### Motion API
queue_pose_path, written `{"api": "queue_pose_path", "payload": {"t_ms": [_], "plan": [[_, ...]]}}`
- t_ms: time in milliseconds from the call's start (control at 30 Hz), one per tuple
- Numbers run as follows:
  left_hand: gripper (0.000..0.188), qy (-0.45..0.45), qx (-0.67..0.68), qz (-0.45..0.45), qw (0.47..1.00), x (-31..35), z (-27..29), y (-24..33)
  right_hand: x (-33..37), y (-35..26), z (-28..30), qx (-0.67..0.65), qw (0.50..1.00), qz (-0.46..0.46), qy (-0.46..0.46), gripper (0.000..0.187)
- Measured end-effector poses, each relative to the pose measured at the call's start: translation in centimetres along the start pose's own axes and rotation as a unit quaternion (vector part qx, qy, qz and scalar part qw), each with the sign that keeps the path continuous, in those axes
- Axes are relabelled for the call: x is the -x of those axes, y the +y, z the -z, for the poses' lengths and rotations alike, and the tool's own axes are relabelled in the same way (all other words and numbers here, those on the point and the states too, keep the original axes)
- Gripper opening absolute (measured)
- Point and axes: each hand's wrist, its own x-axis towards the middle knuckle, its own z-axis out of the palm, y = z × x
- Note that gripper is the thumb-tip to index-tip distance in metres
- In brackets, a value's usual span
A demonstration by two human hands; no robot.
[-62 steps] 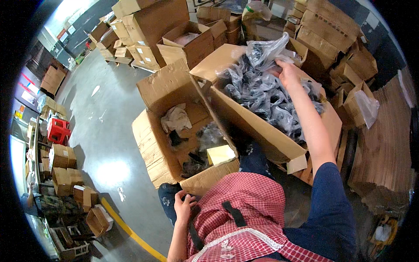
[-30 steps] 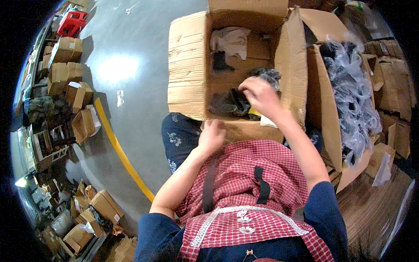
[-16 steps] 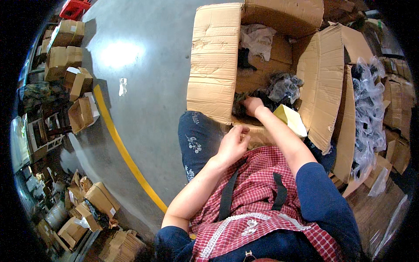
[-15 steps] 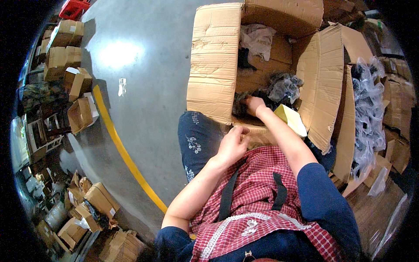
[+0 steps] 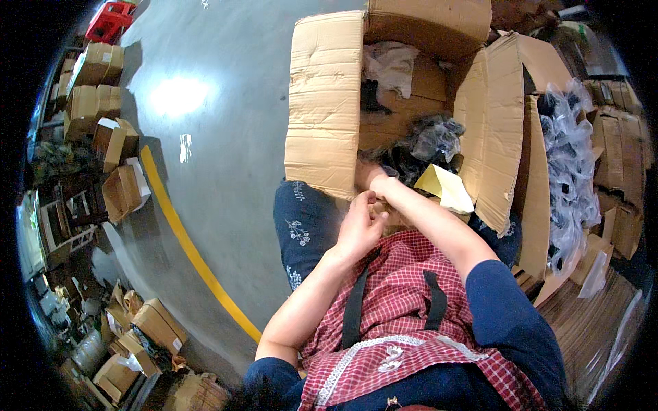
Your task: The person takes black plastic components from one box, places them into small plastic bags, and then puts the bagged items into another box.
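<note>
An open cardboard box (image 5: 322, 103) stands against my knees, its flaps folded outward. My right hand (image 5: 371, 177) reaches into its near left corner, where the flap edge and shadow hide the fingers. Just outside the near edge, my left hand (image 5: 359, 225) is raised with its fingers curled in; what they hold, if anything, is too small to make out. Dark items in clear plastic bags (image 5: 437, 139) lie inside, beyond my right hand. A crumpled whitish plastic bag (image 5: 392, 67) rests at the far end. Pale yellow paper (image 5: 445, 188) sits by the near right corner.
On the right, another carton (image 5: 538, 178) is heaped with clear plastic bags (image 5: 570, 178) of dark items. A yellow line (image 5: 186, 229) runs along the grey floor. Cardboard boxes (image 5: 159, 323) crowd the left side, and a red plastic object (image 5: 110, 22) stands at the far left.
My right hand has moved left and nearer, from the dark items to the box's near left corner. My left hand stays by the near edge. The whole view has shifted slightly.
</note>
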Motion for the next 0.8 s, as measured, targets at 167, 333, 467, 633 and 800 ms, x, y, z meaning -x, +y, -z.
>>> {"api": "queue_pose_path", "payload": {"t_ms": [167, 333, 467, 633, 800], "plan": [[0.063, -0.005, 0.070, 0.052, 0.996, -0.5, 1.4, 1.8, -2.8, 2.1, -3.7, -0.053, 0.999, 0.003, 0.012, 0.036], [0.071, 0.051, 0.232, 0.050, 0.970, -0.5, 0.8, -0.9, 1.9, -3.2, 4.1, -0.071, 0.991, -0.080, 0.079, 0.025], [0.071, 0.068, 0.322, 0.100, 0.939, -0.3, 2.1, 2.6, 1.3, -3.9, 4.4, -0.104, 0.974, -0.181, 0.088, 0.028], [0.063, 0.048, 0.363, 0.133, 0.921, -0.5, 2.9, 2.3, 0.9, 1.0, 5.1, -0.373, 0.840, -0.272, 0.285, 0.018], [0.057, 0.030, 0.409, 0.146, 0.900, -0.8, 2.9, 2.1, 4.1, 2.8, 8.2, -0.632, 0.658, -0.260, 0.315, 0.020]]}}
